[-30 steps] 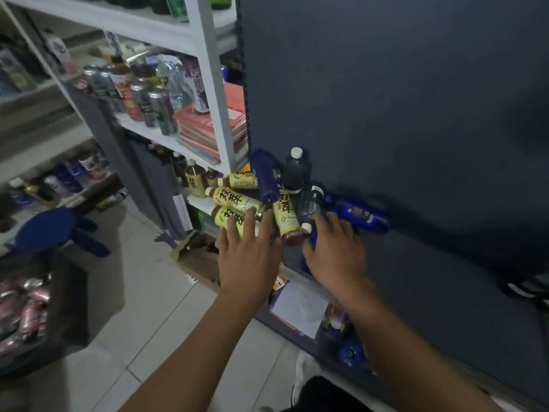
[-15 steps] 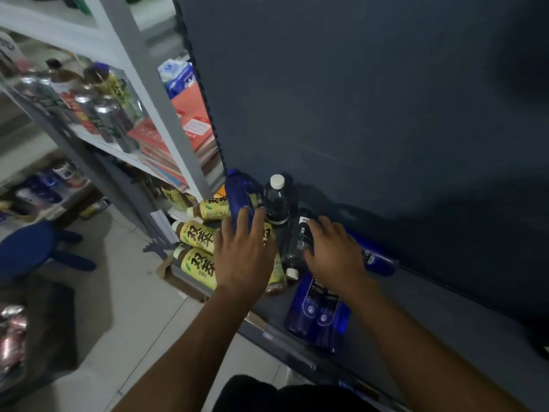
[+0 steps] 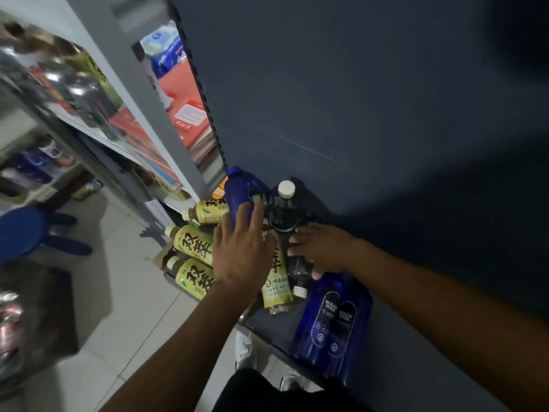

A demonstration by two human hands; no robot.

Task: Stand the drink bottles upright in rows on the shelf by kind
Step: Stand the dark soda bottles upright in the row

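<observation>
On the dark shelf (image 3: 276, 325) several yellow tea bottles lie on their sides: one (image 3: 208, 208) at the back, two (image 3: 193, 243) (image 3: 194, 278) at the left edge, one (image 3: 277, 282) nearer me. A blue bottle (image 3: 237, 185) and a dark clear bottle with a white cap (image 3: 286, 200) stand upright at the back. Two blue Bolsa Soda bottles (image 3: 332, 319) lie side by side near the front edge. My left hand (image 3: 243, 251) is spread flat over the tea bottles, fingertips at the upright blue bottle. My right hand (image 3: 323, 248) curls around a small clear bottle (image 3: 298, 275) lying on its side.
A dark back panel (image 3: 356, 99) rises behind the shelf. To the left a white rack (image 3: 142, 93) holds cans, red booklets and more bottles. A blue stool (image 3: 26, 230) stands on the tiled floor, and my shoes (image 3: 245, 349) show below the shelf edge.
The view has dropped and moved closer to the shelf. Both hands have slid a little further in among the bottles, and the right hand has closed around the lying clear bottle.
</observation>
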